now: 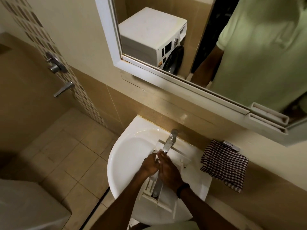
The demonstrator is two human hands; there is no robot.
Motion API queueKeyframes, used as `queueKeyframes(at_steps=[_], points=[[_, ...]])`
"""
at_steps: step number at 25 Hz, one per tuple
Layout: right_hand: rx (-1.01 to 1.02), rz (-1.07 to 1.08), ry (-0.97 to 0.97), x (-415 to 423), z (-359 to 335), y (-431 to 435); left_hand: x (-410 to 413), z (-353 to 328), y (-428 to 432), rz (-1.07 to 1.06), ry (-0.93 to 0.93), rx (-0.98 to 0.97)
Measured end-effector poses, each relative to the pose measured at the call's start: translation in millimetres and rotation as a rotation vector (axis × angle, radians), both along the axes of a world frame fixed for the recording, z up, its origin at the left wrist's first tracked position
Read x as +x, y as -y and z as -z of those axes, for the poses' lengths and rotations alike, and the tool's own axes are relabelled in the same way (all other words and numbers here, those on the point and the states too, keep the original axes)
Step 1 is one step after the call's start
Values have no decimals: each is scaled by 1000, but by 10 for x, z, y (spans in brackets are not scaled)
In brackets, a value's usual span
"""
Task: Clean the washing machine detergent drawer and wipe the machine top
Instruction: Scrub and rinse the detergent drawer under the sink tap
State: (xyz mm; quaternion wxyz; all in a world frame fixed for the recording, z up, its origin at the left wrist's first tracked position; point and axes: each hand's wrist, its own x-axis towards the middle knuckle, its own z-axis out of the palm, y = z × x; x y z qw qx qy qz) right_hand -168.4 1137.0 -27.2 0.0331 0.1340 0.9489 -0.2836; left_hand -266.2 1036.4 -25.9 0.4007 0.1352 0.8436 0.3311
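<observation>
While the drawer (148,188) lies pointing at the tap (171,139), our left hand (149,165) and right hand (168,172) clutch a white bit (154,176) over it.

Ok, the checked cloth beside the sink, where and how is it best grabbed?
Probably pinch the checked cloth near its top edge, just under the chrome holder it hangs from, coming from the sink side with the right hand. It drapes loose, so a low grip would only drag it.

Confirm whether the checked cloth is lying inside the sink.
No: the checked cloth hangs beside the sink, outside its right rim.
</observation>
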Motion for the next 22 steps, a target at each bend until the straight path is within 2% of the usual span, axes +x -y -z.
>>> queueKeyframes(at_steps=[2, 6, 10, 14, 18, 22], points=[[-26, -60, 17, 11, -25, -22, -43, 46, 77, -25, -5, -8], [132, 106, 1, 317, 51, -205, 38, -6, 39, -20, -28, -43], [-1, -9, -7, 42, -22, 3, 86, -79, 56, -44, -39, -7], [66, 94, -8, 321, 21, -163, 42, -116, 155, -107, -88, -72], [74, 13, -77, 71, -2, -36, 54, -179, 131, -187, -69, -96], [45, 77, -6, 187, 20, -182, 43, -184, 209, -224, -63, -125]])
